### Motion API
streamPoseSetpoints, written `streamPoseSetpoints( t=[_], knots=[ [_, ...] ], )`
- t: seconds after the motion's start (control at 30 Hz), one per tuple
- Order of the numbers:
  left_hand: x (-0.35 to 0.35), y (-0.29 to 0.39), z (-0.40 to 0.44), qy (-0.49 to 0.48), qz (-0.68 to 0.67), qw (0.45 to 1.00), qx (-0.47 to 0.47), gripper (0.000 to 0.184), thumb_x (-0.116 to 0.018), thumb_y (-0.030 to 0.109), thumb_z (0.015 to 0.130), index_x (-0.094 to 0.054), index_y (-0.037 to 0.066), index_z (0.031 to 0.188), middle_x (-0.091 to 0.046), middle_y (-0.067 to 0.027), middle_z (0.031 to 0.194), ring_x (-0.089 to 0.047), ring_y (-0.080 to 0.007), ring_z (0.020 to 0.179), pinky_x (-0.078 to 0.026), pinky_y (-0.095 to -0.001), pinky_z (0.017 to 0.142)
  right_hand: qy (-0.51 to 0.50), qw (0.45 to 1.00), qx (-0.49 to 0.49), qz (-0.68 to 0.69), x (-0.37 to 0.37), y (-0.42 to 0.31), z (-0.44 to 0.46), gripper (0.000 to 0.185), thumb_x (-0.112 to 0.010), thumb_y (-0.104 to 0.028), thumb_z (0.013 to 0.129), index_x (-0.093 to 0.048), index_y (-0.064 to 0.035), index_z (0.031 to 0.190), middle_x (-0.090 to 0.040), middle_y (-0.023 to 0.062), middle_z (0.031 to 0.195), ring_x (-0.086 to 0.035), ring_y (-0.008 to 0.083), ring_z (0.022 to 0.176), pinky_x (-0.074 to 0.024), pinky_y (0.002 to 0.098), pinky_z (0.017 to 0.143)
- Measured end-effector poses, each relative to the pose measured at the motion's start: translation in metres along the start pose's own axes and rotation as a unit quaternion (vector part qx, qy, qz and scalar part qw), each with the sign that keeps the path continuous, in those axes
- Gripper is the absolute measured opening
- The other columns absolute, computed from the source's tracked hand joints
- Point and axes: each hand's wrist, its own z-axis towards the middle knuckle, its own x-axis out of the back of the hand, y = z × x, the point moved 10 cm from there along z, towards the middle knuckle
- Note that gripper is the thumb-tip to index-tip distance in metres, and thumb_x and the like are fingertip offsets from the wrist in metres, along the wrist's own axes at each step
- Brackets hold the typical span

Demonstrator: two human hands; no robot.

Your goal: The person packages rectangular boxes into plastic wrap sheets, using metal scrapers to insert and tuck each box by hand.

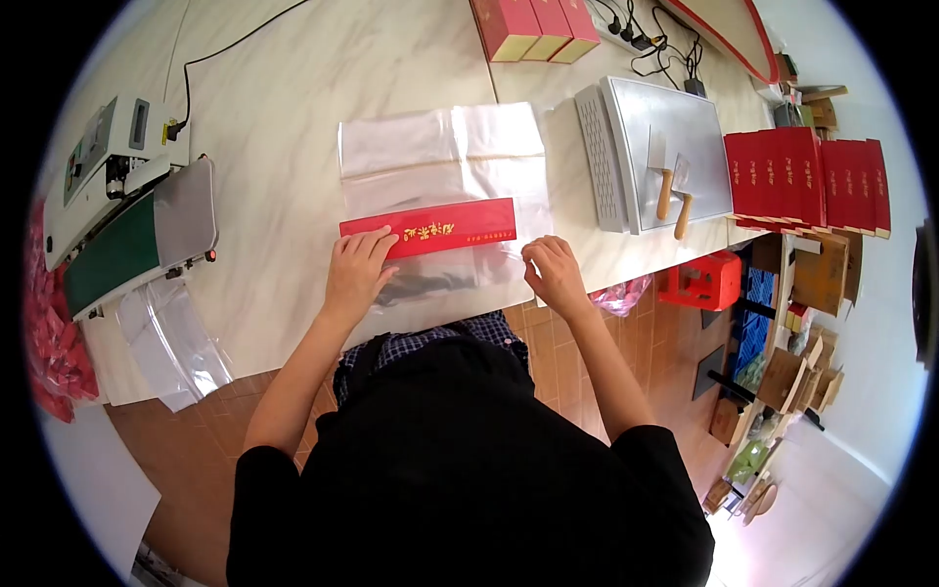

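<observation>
A long red box (455,228) with gold lettering lies flat across the lower part of several stacked clear plastic bags (421,144). Over the box's left end rest the fingers of my left hand (357,269), with the thumb along its near side, gripping it. Just right of the box, my right hand (556,274) has its fingers pinched together at the bags' right edge. The film between those fingertips is hard to see. Whether the box lies inside a bag or on top cannot be told.
A sealing machine (117,201) stands left, near loose plastic bags (176,338). To the right, a metal-topped device (670,147) carries two wooden-handled scrapers (665,191). Red boxes stand at the far right (782,176) and back (538,29). A red stool (704,282) is below the table.
</observation>
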Motion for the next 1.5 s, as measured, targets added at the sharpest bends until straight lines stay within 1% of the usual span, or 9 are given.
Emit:
streamPoseSetpoints(
  t=[0.33, 0.53, 0.6, 0.63, 0.7, 0.93, 1.23, 1.47, 1.5],
  knots=[
    [0.002, -0.002, 0.001, 0.025, -0.024, 0.999, 0.000, 0.029, -0.077, 0.014, 0.071, -0.061, 0.009, 0.095, -0.060, -0.0064, 0.123, -0.057, -0.0244, 0.108, -0.041, -0.0410, 0.095, 0.078, 0.995, -0.037, -0.054, 0.017, 0.012, 0.001, 0.029, -0.062, 0.004, 0.072, -0.060, -0.0070, 0.099, -0.058, 0.0076, 0.090, -0.056, 0.0283, 0.090, -0.0429, 0.0416, 0.084],
    [0.013, -0.002, 0.004, 0.050, -0.042, 0.998, -0.005, 0.016, -0.072, 0.014, 0.077, -0.060, 0.007, 0.084, -0.065, -0.0070, 0.114, -0.061, -0.0252, 0.101, -0.044, -0.0404, 0.090, 0.176, 0.965, -0.191, -0.027, 0.028, 0.060, -0.006, 0.031, -0.059, 0.004, 0.078, -0.061, -0.0043, 0.108, -0.056, 0.0120, 0.087, -0.052, 0.0315, 0.087, -0.0426, 0.0417, 0.080],
    [0.013, -0.002, 0.004, 0.053, -0.051, 0.997, -0.002, 0.014, -0.071, 0.014, 0.078, -0.060, 0.007, 0.083, -0.066, -0.0070, 0.111, -0.062, -0.0254, 0.099, -0.046, -0.0399, 0.088, 0.182, 0.955, -0.234, 0.001, 0.018, 0.073, -0.007, 0.022, -0.060, -0.005, 0.088, -0.062, -0.0014, 0.109, -0.060, 0.0122, 0.092, -0.056, 0.0281, 0.088, -0.0447, 0.0389, 0.082],
    [0.012, -0.003, 0.003, 0.052, -0.050, 0.997, 0.008, 0.014, -0.071, 0.014, 0.078, -0.060, 0.007, 0.083, -0.066, -0.0069, 0.110, -0.063, -0.0257, 0.098, -0.047, -0.0394, 0.086, 0.183, 0.914, -0.334, 0.143, 0.001, 0.094, -0.015, 0.025, -0.061, -0.014, 0.091, -0.061, 0.0003, 0.112, -0.062, 0.0125, 0.097, -0.058, 0.0257, 0.092, -0.0456, 0.0365, 0.084],
    [0.008, -0.006, -0.001, 0.050, -0.044, 0.998, 0.022, 0.014, -0.071, 0.014, 0.078, -0.060, 0.007, 0.084, -0.067, -0.0068, 0.108, -0.063, -0.0259, 0.097, -0.048, -0.0389, 0.084, 0.137, 0.821, -0.450, 0.322, -0.040, 0.112, -0.025, 0.048, -0.063, -0.038, 0.094, -0.061, 0.0048, 0.116, -0.067, 0.0127, 0.108, -0.061, 0.0184, 0.099, -0.0468, 0.0293, 0.087],
    [0.012, 0.000, -0.006, 0.081, -0.019, 0.997, 0.009, 0.015, -0.070, 0.016, 0.080, -0.060, 0.006, 0.085, -0.068, -0.0086, 0.108, -0.065, -0.0228, 0.104, -0.050, -0.0368, 0.084, 0.129, 0.768, -0.486, 0.397, -0.075, 0.101, -0.017, 0.032, -0.074, -0.028, 0.088, -0.069, 0.0026, 0.097, -0.069, 0.0061, 0.088, -0.060, 0.0114, 0.081, -0.0464, 0.0253, 0.076],
    [0.012, 0.002, -0.008, 0.096, -0.028, 0.995, -0.008, 0.013, -0.069, 0.015, 0.082, -0.061, 0.006, 0.086, -0.070, -0.0102, 0.107, -0.066, -0.0232, 0.104, -0.050, -0.0360, 0.084, 0.153, 0.778, -0.459, 0.401, -0.075, 0.106, -0.013, 0.028, -0.072, -0.023, 0.089, -0.069, 0.0041, 0.093, -0.068, 0.0044, 0.083, -0.057, 0.0100, 0.076, -0.0457, 0.0247, 0.073],
    [0.014, 0.002, -0.009, 0.101, -0.019, 0.995, -0.008, 0.014, -0.069, 0.016, 0.081, -0.063, 0.006, 0.088, -0.070, -0.0082, 0.107, -0.065, -0.0214, 0.102, -0.048, -0.0349, 0.085, 0.145, 0.803, -0.461, 0.348, -0.051, 0.098, -0.013, 0.033, -0.073, -0.024, 0.088, -0.064, 0.0038, 0.104, -0.066, 0.0103, 0.097, -0.060, 0.0179, 0.088, -0.0470, 0.0316, 0.080],
    [0.013, 0.001, -0.010, 0.101, -0.023, 0.995, -0.007, 0.014, -0.069, 0.017, 0.081, -0.063, 0.006, 0.088, -0.071, -0.0079, 0.107, -0.065, -0.0211, 0.101, -0.048, -0.0347, 0.086, 0.190, 0.858, -0.404, 0.254, -0.021, 0.087, -0.006, 0.037, -0.073, -0.024, 0.088, -0.060, 0.0036, 0.109, -0.063, 0.0129, 0.103, -0.058, 0.0218, 0.095, -0.0457, 0.0337, 0.085]
  ],
)
